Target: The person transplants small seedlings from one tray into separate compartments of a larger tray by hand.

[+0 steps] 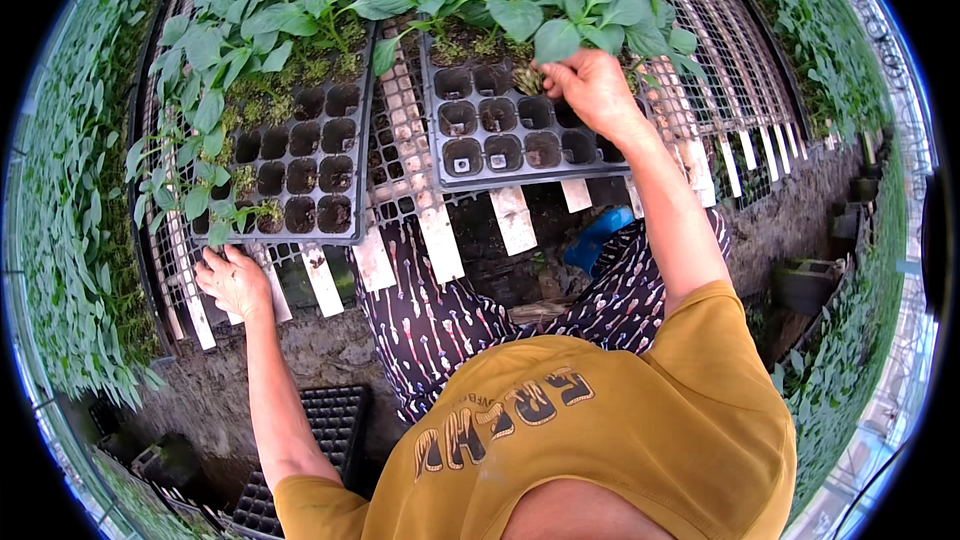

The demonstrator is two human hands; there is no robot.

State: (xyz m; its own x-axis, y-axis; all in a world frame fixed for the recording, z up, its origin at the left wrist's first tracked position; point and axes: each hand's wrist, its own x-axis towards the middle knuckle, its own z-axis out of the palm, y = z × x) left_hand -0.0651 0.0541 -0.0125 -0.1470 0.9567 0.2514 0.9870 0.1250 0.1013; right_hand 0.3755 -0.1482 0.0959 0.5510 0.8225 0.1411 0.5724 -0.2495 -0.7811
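Observation:
My right hand is over the right black plastic cell tray, thumb and fingers pinched at the base of a broad-leaved green seedling. A pale, mossy clump shows at the thumb tip; a leaf partly covers the fingers. Empty cells fill this tray's near rows, while leafy seedlings crowd its far rows. My left hand lies palm down with fingers spread on the mesh bench, at the near edge of the left cell tray. That tray has several empty cells on its right side and mossy cells with seedlings farther left.
Black mesh over pale slats supports both trays, the slat ends jutting towards me. Stacked empty cell trays lie on the ground at lower left. Dense seedlings line the left. A blue shoe shows below the bench.

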